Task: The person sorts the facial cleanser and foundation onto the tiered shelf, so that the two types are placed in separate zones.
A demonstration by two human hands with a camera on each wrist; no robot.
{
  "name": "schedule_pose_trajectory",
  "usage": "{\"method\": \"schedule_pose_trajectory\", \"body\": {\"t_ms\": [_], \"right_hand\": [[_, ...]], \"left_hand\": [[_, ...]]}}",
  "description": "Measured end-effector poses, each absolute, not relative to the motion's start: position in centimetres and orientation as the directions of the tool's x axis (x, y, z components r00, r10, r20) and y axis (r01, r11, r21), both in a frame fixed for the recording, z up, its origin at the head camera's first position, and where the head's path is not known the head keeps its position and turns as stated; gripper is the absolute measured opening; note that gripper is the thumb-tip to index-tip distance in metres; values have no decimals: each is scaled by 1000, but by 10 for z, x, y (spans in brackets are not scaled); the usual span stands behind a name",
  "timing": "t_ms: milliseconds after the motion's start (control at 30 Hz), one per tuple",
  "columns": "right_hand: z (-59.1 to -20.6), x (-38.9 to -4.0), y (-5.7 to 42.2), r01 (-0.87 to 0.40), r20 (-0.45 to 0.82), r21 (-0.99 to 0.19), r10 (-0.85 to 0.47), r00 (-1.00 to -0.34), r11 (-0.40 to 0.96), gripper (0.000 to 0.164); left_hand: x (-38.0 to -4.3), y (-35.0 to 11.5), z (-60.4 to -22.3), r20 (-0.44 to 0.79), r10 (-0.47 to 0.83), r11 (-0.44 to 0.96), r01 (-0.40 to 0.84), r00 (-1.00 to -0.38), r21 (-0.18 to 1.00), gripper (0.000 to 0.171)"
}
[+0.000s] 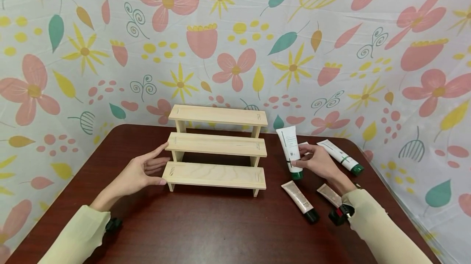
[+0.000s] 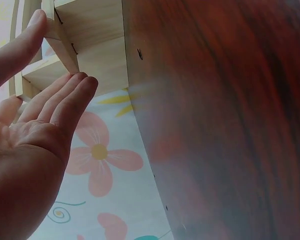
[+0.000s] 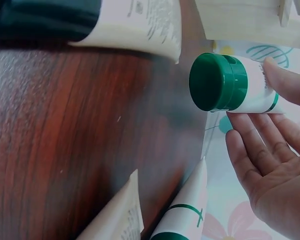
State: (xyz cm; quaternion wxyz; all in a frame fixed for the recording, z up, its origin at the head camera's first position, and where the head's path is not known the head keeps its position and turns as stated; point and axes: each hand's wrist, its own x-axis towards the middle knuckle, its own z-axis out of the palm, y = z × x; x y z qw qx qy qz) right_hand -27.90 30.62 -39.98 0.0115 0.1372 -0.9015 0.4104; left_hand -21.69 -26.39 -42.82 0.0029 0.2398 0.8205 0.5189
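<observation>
A three-step wooden display stand [image 1: 217,143] stands on the table. At its left end is my left hand [image 1: 137,174], its thumb by the bottom step's front corner and its index fingertip at the middle step; in the left wrist view these fingers [image 2: 65,102] look fairly straight. My right hand [image 1: 318,162] pinches a white squeeze tube [image 1: 288,143] between thumb and fingers, right of the stand. The tube tilts upright with its green cap [image 3: 217,82] downward. In the right wrist view, that cap hangs above the tabletop.
Another white tube with a green cap [image 1: 340,155] lies at the right rear of the dark wood table [image 1: 220,231]. Two beige tubes lie nearer, one with a black cap [image 1: 299,200], the other [image 1: 330,194] partly behind the right wrist. A flowered cloth [image 1: 235,43] hangs behind.
</observation>
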Motion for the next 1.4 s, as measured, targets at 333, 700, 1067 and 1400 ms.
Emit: {"method": "schedule_pose_trajectory", "body": {"t_ms": [333,700,1067,1400], "right_hand": [[-388,-273,302,-232,124,-752,-213,-969,617,60],[-368,-266,292,-263,196,-777,-178,-964,571,64],[-341,-261,276,-339,302,-740,-164,-939,581,66],[-321,-256,245,-405,396,-736,-140,-908,543,61]], "left_hand": [[-218,-265,-429,238,399,350,387,-886,853,107],[-216,-265,-427,231,393,356,379,-890,854,107],[-216,-265,-426,229,391,361,377,-892,853,107],[-217,-265,-427,234,394,355,382,-889,853,107]]}}
